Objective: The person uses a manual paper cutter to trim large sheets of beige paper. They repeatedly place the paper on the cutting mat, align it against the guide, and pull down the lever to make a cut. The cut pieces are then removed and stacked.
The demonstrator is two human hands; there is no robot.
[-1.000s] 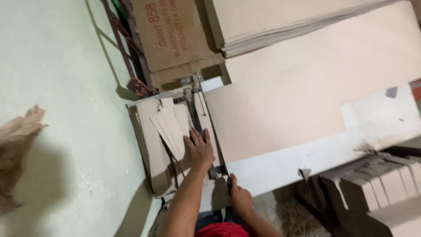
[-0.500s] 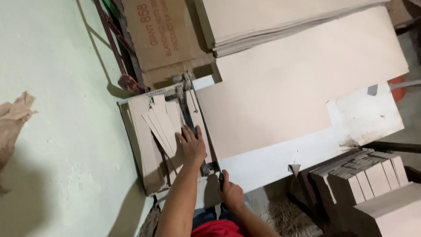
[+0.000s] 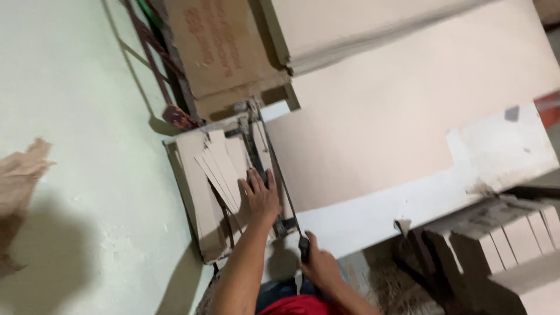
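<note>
A pale green plastered wall (image 3: 70, 116) is seen on the left of the view. To the right of it, a very large sheet of beige cardboard (image 3: 408, 116) is spread over a white bench (image 3: 373, 219), and a thick stack of similar beige sheets (image 3: 350, 29) is laid at the top. A brown printed carton board (image 3: 224, 49) is leaned near the wall, behind the cutter. At the lower right, bundles of cut beige cardboard pieces (image 3: 513, 233) are stacked on their edges.

Between the wall and the large sheet, a manual paper cutter with a flat board and a long dark blade arm (image 3: 262, 163) is placed. On its board, several narrow beige cardboard strips (image 3: 219, 166) are fanned out, just beside the blade arm.

The left hand (image 3: 261, 195) is laid flat on the cutter board, with the fingers (image 3: 255, 178) open and spread, pressing on the material next to the strips. The right hand (image 3: 318, 265) is closed around the black handle of the blade arm (image 3: 304, 248) at the near end of the cutter, and the handle is gripped firmly. A crumpled brown paper (image 3: 20, 192) is seen at the far left edge.
</note>
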